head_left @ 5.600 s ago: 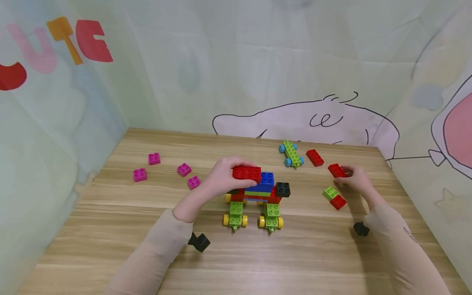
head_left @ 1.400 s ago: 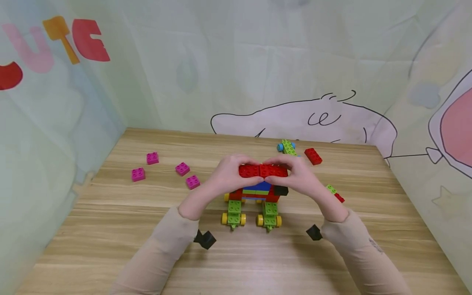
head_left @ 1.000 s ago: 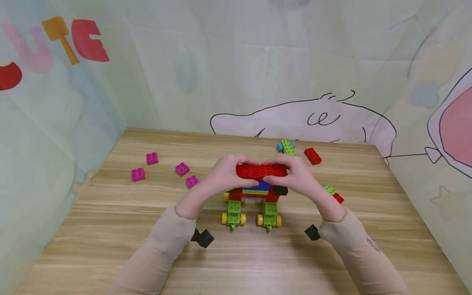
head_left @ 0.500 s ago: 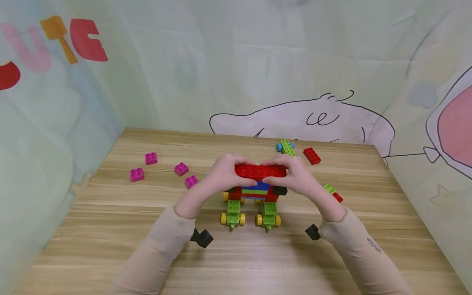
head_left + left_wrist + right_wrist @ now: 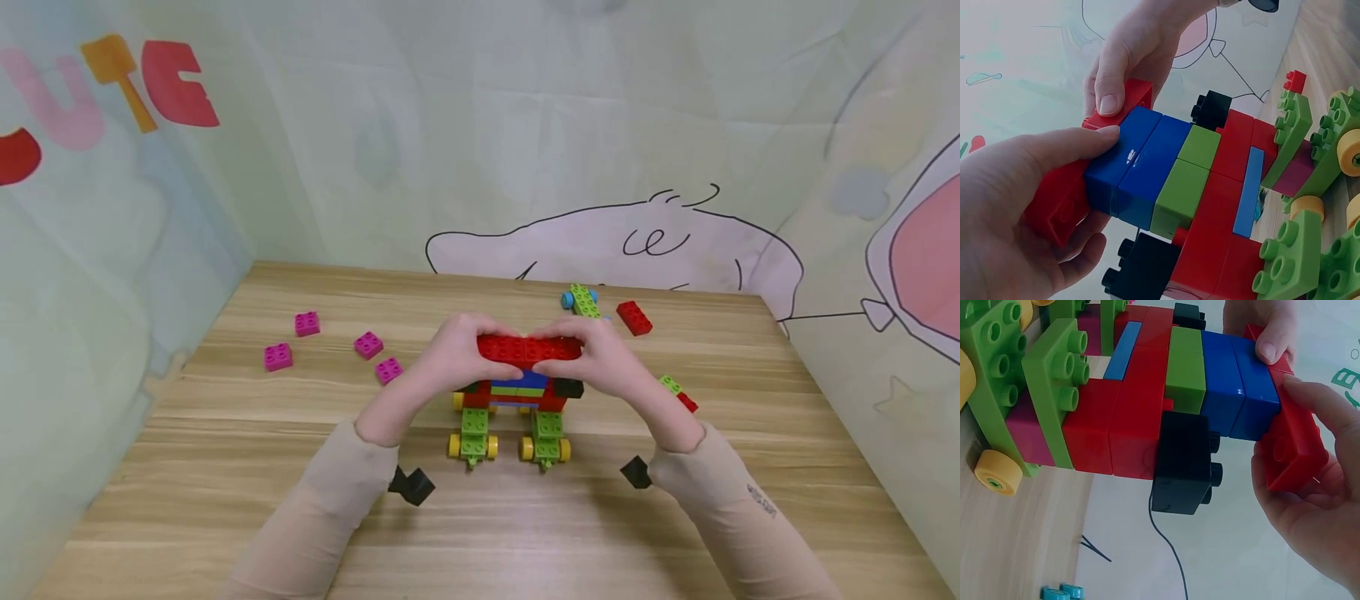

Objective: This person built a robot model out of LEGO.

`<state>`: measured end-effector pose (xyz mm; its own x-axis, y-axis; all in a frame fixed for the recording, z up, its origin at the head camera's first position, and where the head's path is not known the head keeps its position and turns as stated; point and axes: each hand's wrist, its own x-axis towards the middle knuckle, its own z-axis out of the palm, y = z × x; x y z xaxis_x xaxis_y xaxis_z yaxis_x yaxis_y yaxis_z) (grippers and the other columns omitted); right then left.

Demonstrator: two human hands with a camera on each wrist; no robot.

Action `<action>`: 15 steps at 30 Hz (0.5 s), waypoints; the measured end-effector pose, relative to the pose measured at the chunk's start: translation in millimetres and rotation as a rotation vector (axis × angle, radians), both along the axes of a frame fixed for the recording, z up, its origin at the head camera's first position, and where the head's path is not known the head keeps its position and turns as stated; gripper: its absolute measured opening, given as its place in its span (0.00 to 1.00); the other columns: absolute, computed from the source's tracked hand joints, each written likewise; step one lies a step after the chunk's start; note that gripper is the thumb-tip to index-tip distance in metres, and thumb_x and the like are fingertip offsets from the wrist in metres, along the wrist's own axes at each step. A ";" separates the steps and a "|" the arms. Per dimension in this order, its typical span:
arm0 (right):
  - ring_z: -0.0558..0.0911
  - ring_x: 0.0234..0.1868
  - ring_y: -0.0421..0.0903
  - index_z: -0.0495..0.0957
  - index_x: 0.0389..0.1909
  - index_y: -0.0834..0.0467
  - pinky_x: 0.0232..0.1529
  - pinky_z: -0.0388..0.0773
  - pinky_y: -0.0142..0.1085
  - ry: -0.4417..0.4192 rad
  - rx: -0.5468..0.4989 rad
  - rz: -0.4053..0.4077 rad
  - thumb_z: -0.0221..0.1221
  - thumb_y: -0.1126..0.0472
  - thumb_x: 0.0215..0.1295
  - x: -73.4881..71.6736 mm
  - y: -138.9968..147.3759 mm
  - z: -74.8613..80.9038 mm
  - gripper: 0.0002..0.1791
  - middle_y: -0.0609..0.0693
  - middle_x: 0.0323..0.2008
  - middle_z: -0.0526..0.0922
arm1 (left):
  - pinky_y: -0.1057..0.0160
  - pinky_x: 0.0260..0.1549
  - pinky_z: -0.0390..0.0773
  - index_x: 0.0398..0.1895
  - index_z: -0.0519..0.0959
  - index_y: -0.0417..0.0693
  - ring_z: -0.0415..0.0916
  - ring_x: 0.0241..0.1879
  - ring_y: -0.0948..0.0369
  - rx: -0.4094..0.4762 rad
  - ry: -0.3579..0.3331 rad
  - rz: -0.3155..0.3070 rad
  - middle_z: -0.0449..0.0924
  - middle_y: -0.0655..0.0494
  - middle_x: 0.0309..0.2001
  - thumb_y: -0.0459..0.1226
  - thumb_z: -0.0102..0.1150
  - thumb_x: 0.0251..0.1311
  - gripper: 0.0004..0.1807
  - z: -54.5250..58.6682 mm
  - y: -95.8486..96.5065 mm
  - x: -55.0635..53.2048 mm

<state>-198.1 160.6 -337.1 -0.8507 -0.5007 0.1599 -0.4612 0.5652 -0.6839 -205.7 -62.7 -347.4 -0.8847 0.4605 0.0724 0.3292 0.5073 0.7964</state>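
In the head view my left hand (image 5: 459,357) grips a red brick (image 5: 501,348) with the thumb in front and fingers behind. My right hand (image 5: 597,358) grips a second red brick (image 5: 553,348) the same way, end to end with the first. Both sit on top of the blue bricks (image 5: 1141,162) of a wheeled brick build. Each red brick overhangs its side, its hollow underside showing in the wrist views. Below the blue come green bricks (image 5: 1185,369), red bricks (image 5: 1138,419), a black brick (image 5: 1182,462) jutting out at each side, and green wheeled bases (image 5: 474,437) with yellow wheels.
Several magenta bricks (image 5: 307,323) lie on the table (image 5: 525,542) at the left. Behind the build stands a green base with blue wheels (image 5: 583,300), beside a loose red brick (image 5: 634,318). A green and red pair of bricks (image 5: 670,385) lies right of my right wrist.
My right hand has brought a red brick from the table's right side onto the build, beside the one in my left hand. Over the last second both hands stay almost still.
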 end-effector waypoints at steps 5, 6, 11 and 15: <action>0.81 0.43 0.48 0.82 0.52 0.61 0.39 0.82 0.33 -0.020 -0.012 -0.011 0.69 0.61 0.57 -0.4 0.9 -1.5 0.21 0.54 0.47 0.86 | 0.60 0.43 0.82 0.50 0.84 0.44 0.79 0.46 0.54 -0.013 -0.015 0.005 0.85 0.49 0.47 0.41 0.75 0.49 0.23 0.6 1.4 -0.8; 0.81 0.43 0.48 0.82 0.52 0.61 0.39 0.82 0.33 -0.025 -0.016 -0.013 0.69 0.61 0.57 -0.5 0.9 -1.6 0.21 0.54 0.47 0.86 | 0.60 0.43 0.82 0.50 0.84 0.44 0.79 0.46 0.54 -0.014 -0.017 0.006 0.85 0.49 0.47 0.41 0.75 0.49 0.23 0.5 1.5 -1.0; 0.80 0.43 0.48 0.82 0.51 0.61 0.39 0.81 0.32 -0.036 -0.030 -0.017 0.69 0.61 0.57 -0.8 1.0 -2.1 0.20 0.55 0.46 0.86 | 0.60 0.43 0.82 0.50 0.84 0.44 0.79 0.46 0.54 -0.012 -0.023 0.009 0.85 0.49 0.47 0.41 0.75 0.49 0.24 0.3 1.6 -1.4; 0.80 0.43 0.49 0.82 0.51 0.62 0.38 0.81 0.32 -0.041 -0.041 -0.014 0.69 0.61 0.57 -1.0 0.3 -4.0 0.20 0.56 0.46 0.85 | 0.59 0.43 0.82 0.50 0.84 0.44 0.79 0.46 0.54 -0.007 -0.031 0.014 0.85 0.49 0.48 0.41 0.75 0.49 0.24 0.2 0.7 -0.9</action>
<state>-199.0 160.9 -341.1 -0.8640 -0.4822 0.1452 -0.4246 0.5425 -0.7248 -206.6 -62.1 -347.2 -0.8930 0.4480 0.0420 0.2972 0.5172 0.8026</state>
